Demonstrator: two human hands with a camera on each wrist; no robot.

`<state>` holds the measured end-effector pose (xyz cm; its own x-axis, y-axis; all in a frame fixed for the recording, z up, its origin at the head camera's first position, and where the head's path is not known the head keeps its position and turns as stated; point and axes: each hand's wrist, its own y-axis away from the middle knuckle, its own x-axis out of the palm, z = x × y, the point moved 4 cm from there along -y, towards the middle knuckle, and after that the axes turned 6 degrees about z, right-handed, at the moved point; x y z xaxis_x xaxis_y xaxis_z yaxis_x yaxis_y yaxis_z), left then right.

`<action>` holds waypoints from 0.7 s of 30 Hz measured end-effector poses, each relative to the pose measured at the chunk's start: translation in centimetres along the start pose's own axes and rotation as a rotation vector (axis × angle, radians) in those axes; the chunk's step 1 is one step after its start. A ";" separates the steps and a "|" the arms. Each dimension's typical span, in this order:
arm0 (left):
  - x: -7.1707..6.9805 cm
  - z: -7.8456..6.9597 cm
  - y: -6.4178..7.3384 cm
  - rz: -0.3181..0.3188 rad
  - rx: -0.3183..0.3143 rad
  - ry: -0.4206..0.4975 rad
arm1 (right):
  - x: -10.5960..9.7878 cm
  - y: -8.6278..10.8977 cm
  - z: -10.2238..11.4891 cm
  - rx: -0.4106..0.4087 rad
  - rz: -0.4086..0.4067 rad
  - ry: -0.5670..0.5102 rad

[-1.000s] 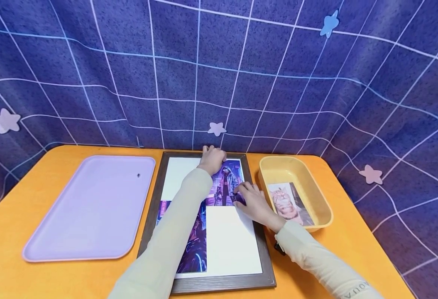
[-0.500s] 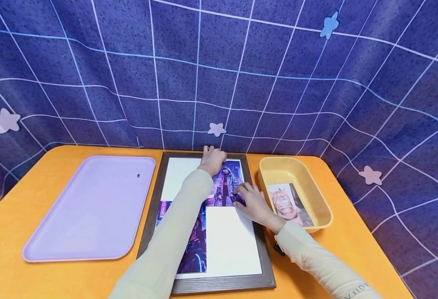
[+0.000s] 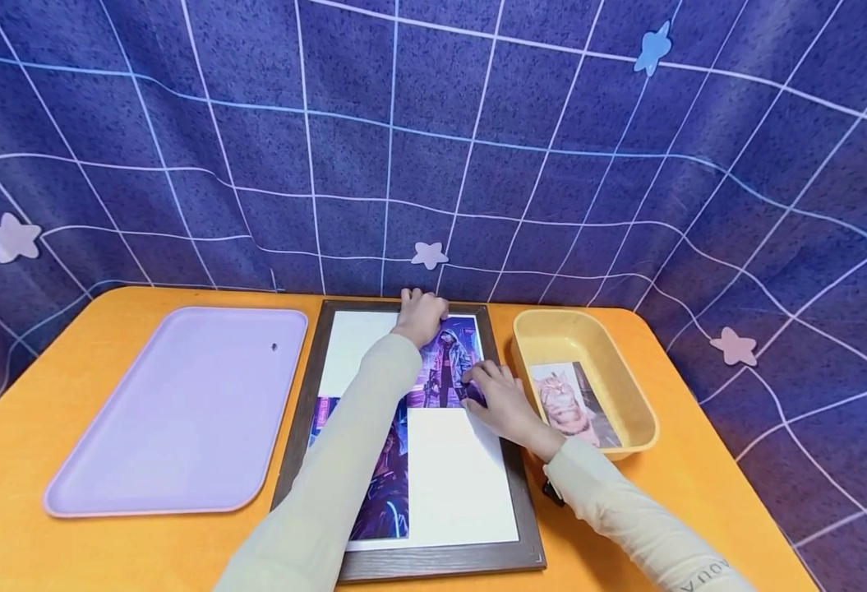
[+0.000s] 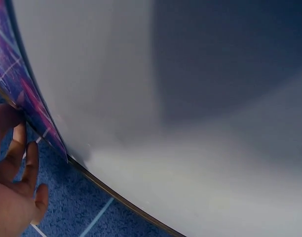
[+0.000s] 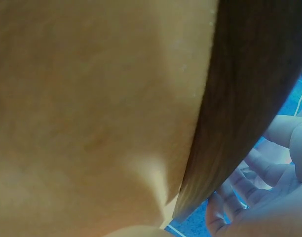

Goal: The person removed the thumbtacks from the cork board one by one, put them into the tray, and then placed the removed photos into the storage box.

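Note:
A dark wooden frame point(image 3: 448, 564) with a white panel lies on the table. A purple neon picture card point(image 3: 448, 362) of a hooded figure lies in its upper right quarter. At the card's top my left hand point(image 3: 421, 317) pinches its edge, fingers bent over the frame's far side. My right hand point(image 3: 505, 403) holds the card near its lower right corner, thumb and forefinger curved. In the left wrist view the left hand point(image 4: 15, 182) has its thumb right at the card edge. The lower left quarter bears another purple picture card point(image 3: 389, 493), partly hidden by my left sleeve.
A lilac tray point(image 3: 182, 411) with a tiny dark object point(image 3: 274, 347) stands left of the frame. To the right, a yellow bin point(image 3: 625, 378) holds a cat picture point(image 3: 566, 407). A blue gridded curtain point(image 3: 374, 164) with star shapes hangs behind the orange table point(image 3: 4, 493).

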<state>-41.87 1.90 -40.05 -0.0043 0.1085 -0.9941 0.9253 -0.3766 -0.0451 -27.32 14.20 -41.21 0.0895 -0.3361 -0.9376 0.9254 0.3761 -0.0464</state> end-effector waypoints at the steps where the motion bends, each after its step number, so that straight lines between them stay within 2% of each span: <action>1: 0.0 0.0 0.0 -0.003 -0.002 0.008 | 0.0 0.0 0.0 0.000 0.000 -0.003; 10: 0.0 0.6 -0.1 -0.029 -0.037 0.112 | -0.4 0.4 0.3 -0.056 -0.049 -0.027; 15: 0.1 0.8 -0.2 -0.022 -0.048 0.192 | -0.3 0.2 0.1 -0.018 -0.016 -0.039; 21: 0.3 1.1 -0.3 -0.006 -0.075 0.230 | 0.0 0.0 -0.1 0.011 0.006 -0.011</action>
<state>-42.57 1.00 -40.44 0.0682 0.3203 -0.9449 0.9512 -0.3065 -0.0352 -27.35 14.26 -41.21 0.0991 -0.3436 -0.9339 0.9290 0.3684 -0.0369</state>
